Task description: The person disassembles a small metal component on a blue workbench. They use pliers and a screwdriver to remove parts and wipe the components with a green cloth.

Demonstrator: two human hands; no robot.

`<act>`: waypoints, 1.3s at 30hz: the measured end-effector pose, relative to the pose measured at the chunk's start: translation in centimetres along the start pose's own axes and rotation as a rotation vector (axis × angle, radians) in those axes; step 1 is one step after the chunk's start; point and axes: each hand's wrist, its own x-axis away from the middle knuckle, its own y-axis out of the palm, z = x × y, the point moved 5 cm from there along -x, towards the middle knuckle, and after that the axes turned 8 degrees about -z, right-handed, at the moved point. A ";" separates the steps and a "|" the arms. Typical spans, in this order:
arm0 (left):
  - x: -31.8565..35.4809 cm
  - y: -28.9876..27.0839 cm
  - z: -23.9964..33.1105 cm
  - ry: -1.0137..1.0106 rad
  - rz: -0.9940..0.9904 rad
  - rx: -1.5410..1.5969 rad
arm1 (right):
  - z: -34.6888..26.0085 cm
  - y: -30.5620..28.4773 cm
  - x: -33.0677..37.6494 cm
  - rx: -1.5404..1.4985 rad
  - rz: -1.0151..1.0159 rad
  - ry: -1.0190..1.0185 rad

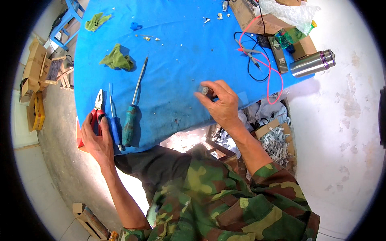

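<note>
My left hand (97, 143) is closed round the red handles of a pair of pliers (98, 105) at the table's left edge, jaws pointing away from me. Just right of it lie a thin screwdriver with a blue handle (116, 130) and a larger screwdriver with a green handle (129, 125), both with their shafts pointing away. Over the blue-covered table (169, 88), my right hand (222, 102) pinches a small grey blocky piece (205, 90) between thumb and fingers. Its exact kind is too small to tell.
Green rags (117, 58) and light scraps lie farther back. At the right are red and black test leads (268, 72), a meter-like box (278, 54), a steel flask (313, 63) and cardboard boxes (265, 24). Below the table's right edge stands a carton of metal strips (275, 144).
</note>
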 end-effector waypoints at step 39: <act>0.1 -0.1 0.1 -0.108 -0.039 -0.046 | -0.4 0.1 -0.1 0.026 -0.002 0.010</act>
